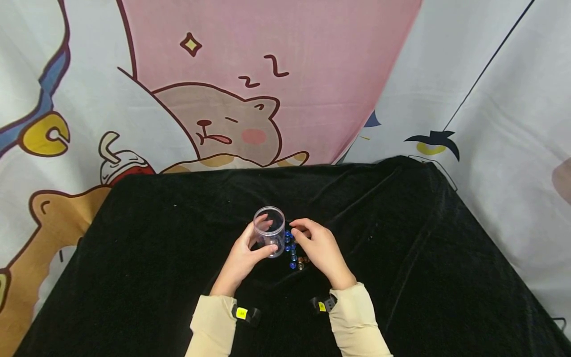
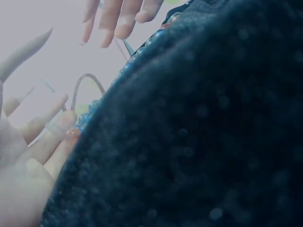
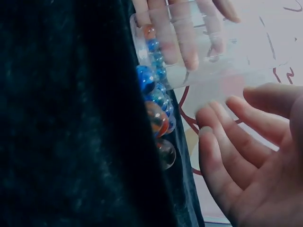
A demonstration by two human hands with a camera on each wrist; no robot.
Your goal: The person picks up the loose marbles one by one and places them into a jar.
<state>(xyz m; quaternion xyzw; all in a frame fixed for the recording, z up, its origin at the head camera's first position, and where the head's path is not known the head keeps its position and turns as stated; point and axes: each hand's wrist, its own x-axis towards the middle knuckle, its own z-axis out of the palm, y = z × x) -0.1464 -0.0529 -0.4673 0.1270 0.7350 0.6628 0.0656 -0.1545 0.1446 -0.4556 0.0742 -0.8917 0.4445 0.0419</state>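
My left hand point(image 1: 244, 258) grips a clear, open-topped plastic jar point(image 1: 269, 221), thumb on the near side and fingers behind its wall. Just right of the jar, blue marbles point(image 1: 293, 252) lie in a loose cluster on the black cloth, with brownish-orange marbles point(image 1: 303, 259) and a clear marble point(image 1: 301, 266) nearest me. My right hand point(image 1: 318, 245) hovers over this cluster and partly hides it. Its fingers are loosely bent, with nothing visible between them in the right wrist view. Through the jar's wall there, an orange marble point(image 3: 149, 31) and several blue ones show near the base.
A black velvety cloth point(image 1: 178, 258) covers the table, with soft folds on the right. Behind and at both sides hangs a printed cartoon curtain point(image 1: 339, 59). The cloth fills much of both wrist views.
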